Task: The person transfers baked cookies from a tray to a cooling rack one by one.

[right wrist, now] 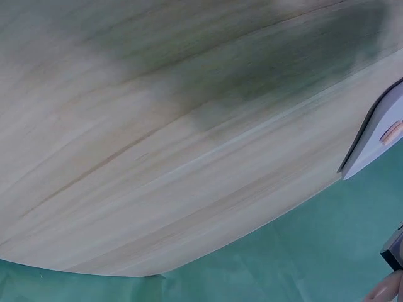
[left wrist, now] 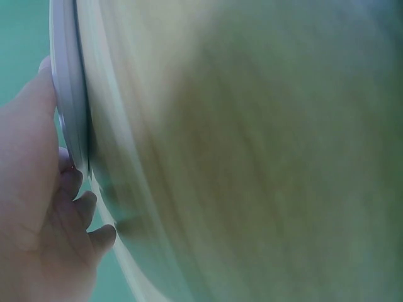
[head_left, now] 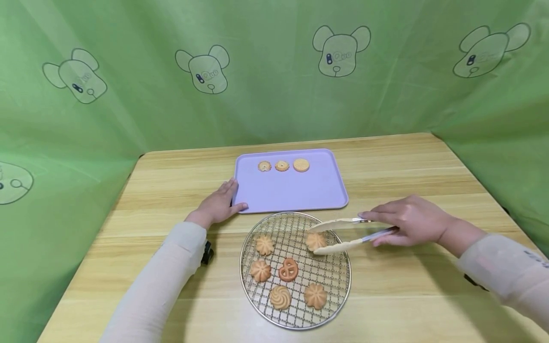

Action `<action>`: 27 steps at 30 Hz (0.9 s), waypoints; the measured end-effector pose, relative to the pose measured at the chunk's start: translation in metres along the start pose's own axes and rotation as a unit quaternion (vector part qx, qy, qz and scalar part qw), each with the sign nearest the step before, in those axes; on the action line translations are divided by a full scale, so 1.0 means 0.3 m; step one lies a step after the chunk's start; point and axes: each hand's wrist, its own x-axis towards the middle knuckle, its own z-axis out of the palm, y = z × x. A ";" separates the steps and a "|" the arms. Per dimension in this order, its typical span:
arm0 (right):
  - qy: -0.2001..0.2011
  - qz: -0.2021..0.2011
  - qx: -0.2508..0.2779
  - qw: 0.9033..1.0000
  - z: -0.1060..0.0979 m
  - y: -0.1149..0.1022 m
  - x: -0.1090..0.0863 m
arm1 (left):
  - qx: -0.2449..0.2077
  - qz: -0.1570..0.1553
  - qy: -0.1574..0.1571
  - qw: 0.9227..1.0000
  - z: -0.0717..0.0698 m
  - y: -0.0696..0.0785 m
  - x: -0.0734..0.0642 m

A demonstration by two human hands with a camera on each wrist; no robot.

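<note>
My left hand (head_left: 216,205) holds the purple tray (head_left: 291,193) at its near left corner, thumb over the rim and fingers along the side. In the left wrist view, the thumb and bent fingers meet the tray's edge (left wrist: 70,94). My right hand (head_left: 407,221) grips metal tongs with cream tips (head_left: 339,247). The tong tips stand on either side of a flower-shaped cookie (head_left: 316,241) on the round wire rack (head_left: 296,327); whether they touch it I cannot tell. A pretzel-shaped cookie (head_left: 288,270), a swirl cookie (head_left: 280,297) and more flower-shaped cookies (head_left: 260,271) lie on the rack.
Along the tray's far side sit two small scalloped cookies (head_left: 264,166) and a round flat cookie (head_left: 301,165). The rack lies just before the tray on a wooden table (head_left: 399,176). Green curtains (head_left: 274,109) with printed bear heads surround the table's back and sides.
</note>
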 end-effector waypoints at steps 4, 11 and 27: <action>-0.014 -0.008 0.013 1.000 -0.011 -0.011 0.007 | 0.001 0.001 0.000 1.000 -0.002 0.002 0.000; -0.031 -0.027 0.031 0.999 -0.018 -0.025 0.011 | 0.000 0.001 0.000 1.000 -0.008 0.010 -0.005; -0.039 -0.063 0.052 0.996 -0.011 -0.026 0.011 | 0.002 0.002 0.000 1.000 -0.003 0.010 -0.006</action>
